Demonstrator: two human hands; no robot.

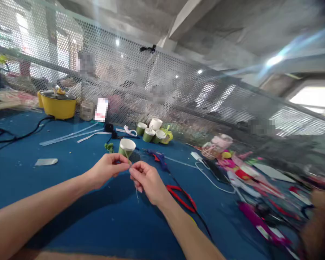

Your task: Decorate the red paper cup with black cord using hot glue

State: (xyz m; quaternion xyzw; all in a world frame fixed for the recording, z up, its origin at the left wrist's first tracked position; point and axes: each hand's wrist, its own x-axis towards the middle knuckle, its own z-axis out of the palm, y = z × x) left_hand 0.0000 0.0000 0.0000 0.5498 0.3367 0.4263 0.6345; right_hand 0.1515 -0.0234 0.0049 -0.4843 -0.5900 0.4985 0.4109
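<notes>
The left hand (pixel 108 169) and the right hand (pixel 147 178) are close together over the blue desk (pixel 24 187). Both pinch a thin string (pixel 137 195) with finger and thumb, just in front of a green and white cup (pixel 127 145). The string hangs down by the right hand; it is so small and blurry that it might be a wire. A blue glue gun (pixel 159 160) lies near the right hand. Behind the cup are more small cups (pixel 149 135), and a yellow pot (pixel 59 107) sits at the back left.
</notes>
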